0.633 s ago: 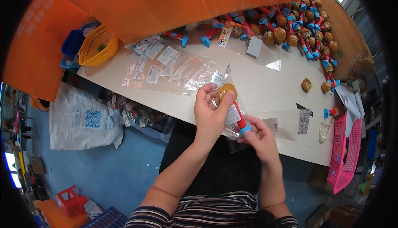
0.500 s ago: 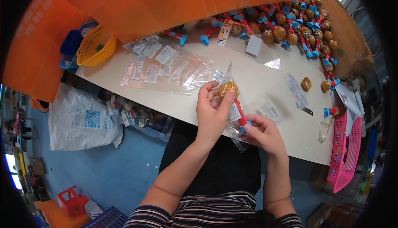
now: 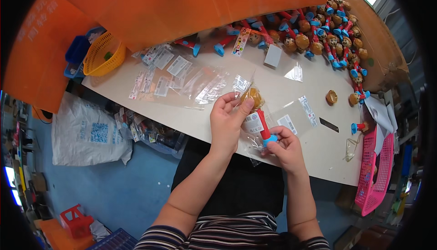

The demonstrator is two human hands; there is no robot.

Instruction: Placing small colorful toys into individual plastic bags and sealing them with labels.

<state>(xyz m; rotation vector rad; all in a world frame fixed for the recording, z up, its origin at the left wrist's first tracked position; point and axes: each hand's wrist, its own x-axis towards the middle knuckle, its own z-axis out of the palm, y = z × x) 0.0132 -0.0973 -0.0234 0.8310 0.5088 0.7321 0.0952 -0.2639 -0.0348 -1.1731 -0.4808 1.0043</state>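
Right hand (image 3: 283,147) pinches the toy's (image 3: 258,113) blue foot; left hand (image 3: 229,120) closes on the clear bag (image 3: 250,122) around its brown head. The toy's long axis runs hand to hand, above the table (image 3: 291,90). More toys (image 3: 318,36) lie beyond.

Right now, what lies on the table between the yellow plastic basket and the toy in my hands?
In the head view, clear plastic bags and white label slips lie between the yellow plastic basket and the red-handled brown-headed toy.

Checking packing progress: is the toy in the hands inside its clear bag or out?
Inside: the clear bag wraps the toy, held by both hands.
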